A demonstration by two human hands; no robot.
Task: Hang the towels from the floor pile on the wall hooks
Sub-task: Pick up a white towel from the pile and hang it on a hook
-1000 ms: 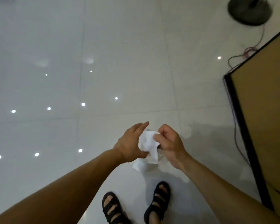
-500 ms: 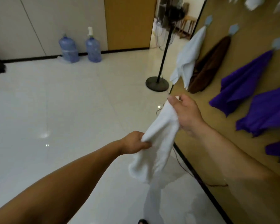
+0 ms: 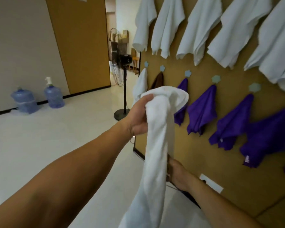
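The left hand [image 3: 138,116] clutches the white towel [image 3: 156,145] near its top while the right hand [image 3: 176,175] grips lower down, likely stretching it for a hook.

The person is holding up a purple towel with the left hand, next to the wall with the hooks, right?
Not quite. The towel in the left hand is white, not purple, as the head view shows. The purple ones already hang on the wall.
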